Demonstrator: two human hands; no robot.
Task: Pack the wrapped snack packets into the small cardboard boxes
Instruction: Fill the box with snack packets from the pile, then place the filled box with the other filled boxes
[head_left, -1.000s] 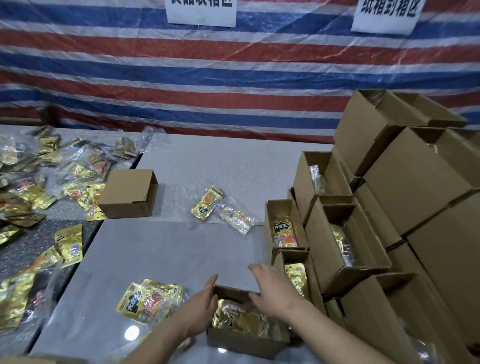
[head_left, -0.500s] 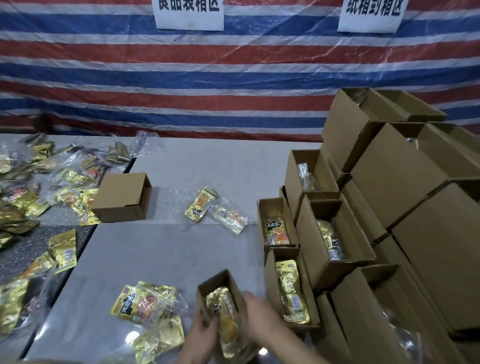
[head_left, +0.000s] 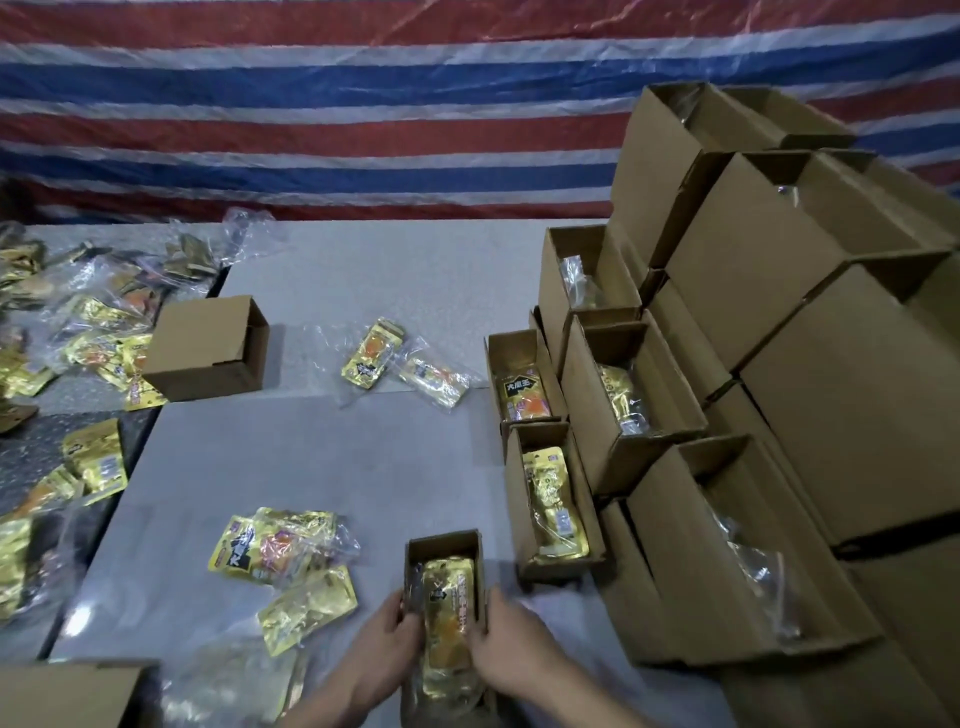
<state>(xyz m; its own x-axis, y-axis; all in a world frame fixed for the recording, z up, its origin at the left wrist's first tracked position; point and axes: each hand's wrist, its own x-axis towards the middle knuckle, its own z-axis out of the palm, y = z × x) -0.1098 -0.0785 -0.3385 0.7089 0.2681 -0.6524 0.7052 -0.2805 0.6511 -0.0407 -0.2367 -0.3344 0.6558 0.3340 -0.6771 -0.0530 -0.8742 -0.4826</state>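
Hands (head_left: 387, 642) seemingly gripping box (head_left: 445, 545)

— What lies on your grey table (head_left: 363, 467)?

— Near the front edge, the small box (head_left: 445, 613) with a gold packet inside, and loose snack packets (head_left: 280, 551) just left of it. Two more packets (head_left: 400, 364) lie in the middle. A closed box (head_left: 208, 348) sits at the left edge. Along the right edge, open filled boxes (head_left: 550, 499) stand in rows.
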